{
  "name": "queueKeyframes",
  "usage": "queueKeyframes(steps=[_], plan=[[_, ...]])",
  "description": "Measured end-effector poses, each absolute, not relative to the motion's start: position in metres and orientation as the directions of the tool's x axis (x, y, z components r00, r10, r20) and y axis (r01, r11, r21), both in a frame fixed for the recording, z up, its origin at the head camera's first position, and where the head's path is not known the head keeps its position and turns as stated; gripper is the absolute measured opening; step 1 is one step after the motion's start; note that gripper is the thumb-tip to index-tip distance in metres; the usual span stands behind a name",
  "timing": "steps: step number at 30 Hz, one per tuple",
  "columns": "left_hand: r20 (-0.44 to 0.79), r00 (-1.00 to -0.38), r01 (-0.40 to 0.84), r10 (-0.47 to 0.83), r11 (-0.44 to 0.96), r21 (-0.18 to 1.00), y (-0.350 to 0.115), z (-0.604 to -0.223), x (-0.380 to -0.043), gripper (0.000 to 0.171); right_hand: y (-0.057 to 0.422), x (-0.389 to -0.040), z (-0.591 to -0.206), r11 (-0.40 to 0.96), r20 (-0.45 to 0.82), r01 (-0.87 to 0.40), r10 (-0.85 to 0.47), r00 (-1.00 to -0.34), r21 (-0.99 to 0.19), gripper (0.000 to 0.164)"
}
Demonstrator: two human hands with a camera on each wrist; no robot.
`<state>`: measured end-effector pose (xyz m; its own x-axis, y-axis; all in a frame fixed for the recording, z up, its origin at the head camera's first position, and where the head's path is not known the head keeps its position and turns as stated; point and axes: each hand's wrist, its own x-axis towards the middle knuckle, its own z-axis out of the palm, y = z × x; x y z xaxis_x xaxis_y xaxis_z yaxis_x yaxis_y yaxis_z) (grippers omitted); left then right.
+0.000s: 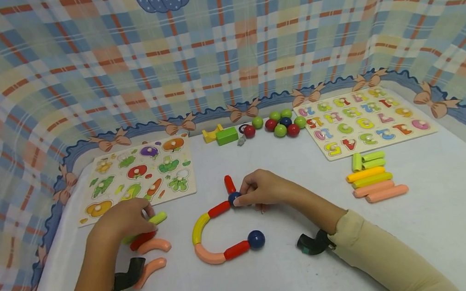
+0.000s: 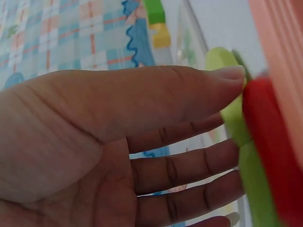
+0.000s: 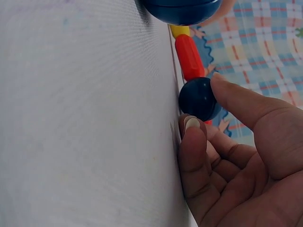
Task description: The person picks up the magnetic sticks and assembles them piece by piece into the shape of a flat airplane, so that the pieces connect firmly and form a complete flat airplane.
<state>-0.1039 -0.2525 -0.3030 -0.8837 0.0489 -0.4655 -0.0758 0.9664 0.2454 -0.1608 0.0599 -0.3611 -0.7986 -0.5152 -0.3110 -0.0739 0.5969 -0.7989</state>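
Note:
My left hand (image 1: 124, 217) pinches a lime-green stick (image 1: 158, 217) between thumb and fingers; the thumb tip lies on the stick (image 2: 232, 116) in the left wrist view. Right beside it are a red stick (image 1: 143, 241), another green stick (image 2: 258, 189) and a curved pink piece (image 1: 155, 245). My right hand (image 1: 263, 189) holds a dark blue ball (image 3: 199, 98) by thumb and fingers. That ball joins a short red stick (image 1: 229, 184) to a C-shaped chain of red, yellow (image 1: 200, 228) and pink (image 1: 209, 255) pieces, ending in a second blue ball (image 1: 256, 239).
A vegetable puzzle board (image 1: 191, 186) lies behind my left hand, a number puzzle board (image 1: 387, 143) at back right. Red, green and blue balls (image 1: 280, 130) sit at the back near a green block (image 1: 227, 136). Several straight sticks (image 1: 372, 182) lie at right. Plaid cloth (image 1: 224, 49) walls the table.

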Motion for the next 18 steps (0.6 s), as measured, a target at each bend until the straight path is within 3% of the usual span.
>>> queueKeyframes(steps=[8,14,18], plan=[[-0.426,-0.903,-0.050,0.052,0.973,0.224,-0.238,-0.310,-0.108,0.017,0.061,-0.160,-0.359,0.591,-0.317,-0.061,-0.513,-0.797,-0.804,0.026],[-0.321,-0.930,0.092,0.181,0.957,0.274,-0.223,-0.315,-0.109,0.021,0.070,-0.169,-0.358,0.598,-0.324,-0.080,-0.538,-0.778,-0.798,0.030],[-0.269,-0.928,0.160,0.259,0.926,0.341,-0.199,-0.315,-0.110,0.019,0.084,-0.188,-0.355,0.601,-0.278,-0.070,-0.467,-0.840,-0.796,0.026]])
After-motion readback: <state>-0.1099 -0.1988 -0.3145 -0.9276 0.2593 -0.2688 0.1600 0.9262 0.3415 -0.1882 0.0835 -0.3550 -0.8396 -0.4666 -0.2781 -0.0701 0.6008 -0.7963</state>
